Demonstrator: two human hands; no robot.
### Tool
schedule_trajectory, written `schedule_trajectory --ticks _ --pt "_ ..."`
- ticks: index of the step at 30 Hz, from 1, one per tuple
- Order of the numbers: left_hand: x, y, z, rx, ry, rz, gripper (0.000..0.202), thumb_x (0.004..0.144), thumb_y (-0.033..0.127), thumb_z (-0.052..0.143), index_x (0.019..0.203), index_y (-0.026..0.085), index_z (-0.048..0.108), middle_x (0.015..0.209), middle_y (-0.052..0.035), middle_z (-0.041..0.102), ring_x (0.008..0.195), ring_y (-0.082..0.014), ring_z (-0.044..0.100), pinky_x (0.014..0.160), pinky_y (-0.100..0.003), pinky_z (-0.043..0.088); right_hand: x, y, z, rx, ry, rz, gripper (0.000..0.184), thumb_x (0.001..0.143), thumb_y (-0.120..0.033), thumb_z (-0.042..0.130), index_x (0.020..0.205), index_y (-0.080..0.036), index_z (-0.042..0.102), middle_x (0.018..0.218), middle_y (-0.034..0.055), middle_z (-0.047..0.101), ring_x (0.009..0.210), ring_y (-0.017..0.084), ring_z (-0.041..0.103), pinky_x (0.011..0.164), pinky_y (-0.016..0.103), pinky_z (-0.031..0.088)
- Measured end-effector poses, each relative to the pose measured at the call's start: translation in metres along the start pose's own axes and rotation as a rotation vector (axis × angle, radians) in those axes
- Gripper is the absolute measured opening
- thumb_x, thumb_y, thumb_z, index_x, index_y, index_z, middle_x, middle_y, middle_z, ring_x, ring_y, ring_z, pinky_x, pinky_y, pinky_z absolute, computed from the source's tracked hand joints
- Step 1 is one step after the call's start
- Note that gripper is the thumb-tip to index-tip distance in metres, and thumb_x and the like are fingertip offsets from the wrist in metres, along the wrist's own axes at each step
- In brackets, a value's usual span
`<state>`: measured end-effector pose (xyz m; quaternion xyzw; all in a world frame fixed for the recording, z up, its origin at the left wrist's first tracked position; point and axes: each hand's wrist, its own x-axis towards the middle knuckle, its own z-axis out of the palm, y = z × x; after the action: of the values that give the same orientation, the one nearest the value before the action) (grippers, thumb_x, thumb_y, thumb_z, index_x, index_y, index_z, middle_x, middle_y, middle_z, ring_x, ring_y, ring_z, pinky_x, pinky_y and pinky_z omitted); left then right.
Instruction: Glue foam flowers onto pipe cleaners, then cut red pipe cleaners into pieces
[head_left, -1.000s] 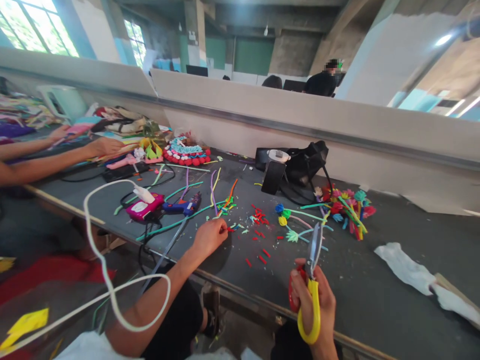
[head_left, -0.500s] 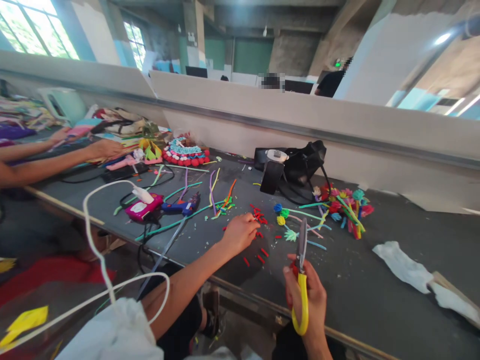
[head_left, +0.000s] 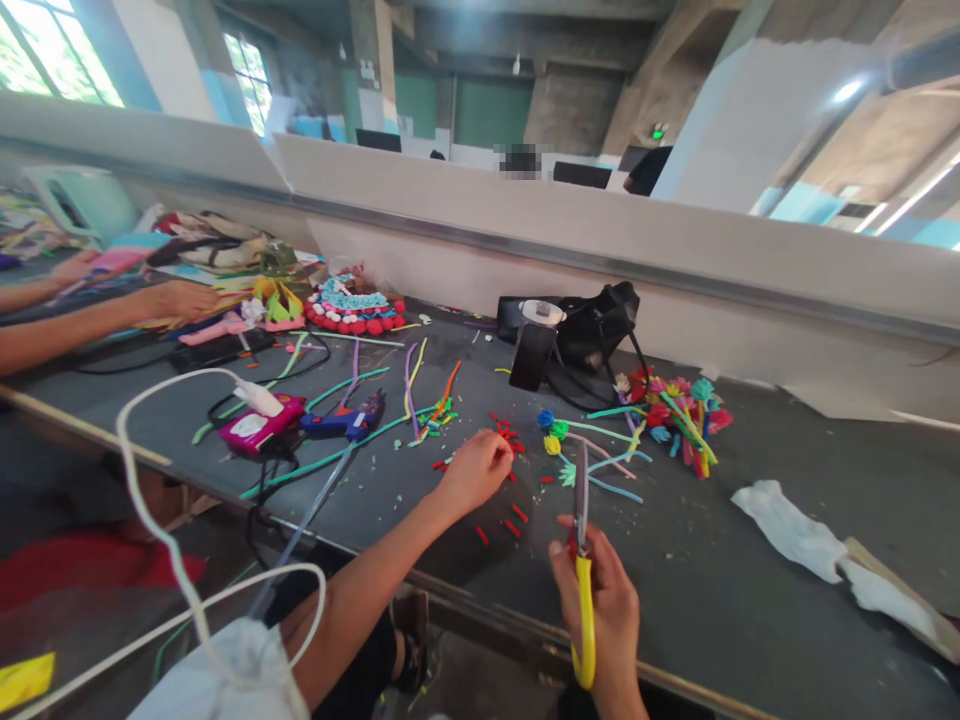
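Observation:
My left hand (head_left: 480, 472) is over the table beside a small pile of short red pipe cleaner pieces (head_left: 507, 432). Its fingers are curled together, and whatever may be between them is hidden. More red pieces (head_left: 512, 527) lie loose below the wrist. In my right hand (head_left: 609, 600) is a pair of scissors (head_left: 581, 490) with yellow and red handles, blades pointing up and away from me. Just beyond the blades lie pipe cleaner flowers (head_left: 553, 444) with blue, green and yellow heads on long stems.
A bunch of colourful pipe cleaner flowers (head_left: 686, 410) lies right of a black bag (head_left: 600, 325) and phone (head_left: 533, 357). To the left are a glue gun (head_left: 341, 420), a magenta box (head_left: 259, 425) and a white cable (head_left: 127, 440). A co-worker's hands (head_left: 176, 300) work at far left.
The view has swung slightly to the right. My left hand's fingers have curled in more tightly by the red pile. The scissors have turned a little and moved slightly left.

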<state>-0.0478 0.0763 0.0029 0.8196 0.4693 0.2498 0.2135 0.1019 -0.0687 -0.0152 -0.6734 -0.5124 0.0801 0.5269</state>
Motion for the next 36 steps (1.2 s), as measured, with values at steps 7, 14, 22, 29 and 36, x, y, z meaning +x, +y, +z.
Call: schedule_trajectory --ticks 7,14,22,29,36 --pt "-0.018 0.035 -0.023 -1.302 0.028 -0.213 0.025 0.085 0.039 0.062 0.081 0.015 0.056 0.066 0.0032 0.053 0.051 -0.0071 0.046 0.054 -0.022 0.037 -0.007 0.007 0.015 -0.126 -0.022 -0.218 0.031 0.09 -0.039 0.057 0.108 -0.015 0.064 0.083 0.0044 0.072 0.062 0.013 0.066 0.06 0.019 0.051" --pt "-0.028 0.051 -0.018 -1.477 0.059 -0.277 0.024 0.081 0.035 0.07 0.079 0.014 0.058 0.063 0.0037 0.053 0.05 -0.005 0.043 0.053 -0.02 0.032 -0.011 0.02 0.021 -0.282 -0.049 -0.311 0.028 0.092 -0.03 0.052 0.113 -0.016 0.064 0.086 0.0053 0.072 0.066 0.014 0.068 0.061 0.02 0.051" --pt "-0.027 0.05 -0.018 -1.369 0.088 -0.261 0.025 0.083 0.036 0.067 0.08 0.013 0.058 0.066 0.0022 0.055 0.052 -0.0051 0.043 0.053 -0.021 0.031 -0.01 0.025 0.02 -0.318 -0.057 -0.351 0.029 0.091 -0.025 0.05 0.115 -0.015 0.063 0.084 0.005 0.072 0.065 0.013 0.068 0.06 0.02 0.051" --pt "-0.028 0.051 -0.02 -1.302 0.089 -0.24 0.025 0.082 0.037 0.068 0.079 0.014 0.059 0.067 0.0024 0.054 0.052 -0.0054 0.044 0.052 -0.022 0.031 -0.01 0.025 0.018 -0.345 -0.019 -0.395 0.029 0.089 -0.022 0.047 0.111 -0.013 0.065 0.088 0.0093 0.075 0.069 0.016 0.072 0.061 0.021 0.054" --pt "-0.029 0.053 -0.019 -1.299 0.108 -0.278 0.027 0.08 0.039 0.07 0.077 0.014 0.058 0.065 0.0033 0.052 0.051 -0.0054 0.043 0.052 -0.021 0.03 -0.011 0.023 0.016 -0.356 -0.009 -0.419 0.032 0.084 -0.014 0.046 0.109 -0.013 0.067 0.088 0.0098 0.076 0.07 0.018 0.074 0.059 0.022 0.055"
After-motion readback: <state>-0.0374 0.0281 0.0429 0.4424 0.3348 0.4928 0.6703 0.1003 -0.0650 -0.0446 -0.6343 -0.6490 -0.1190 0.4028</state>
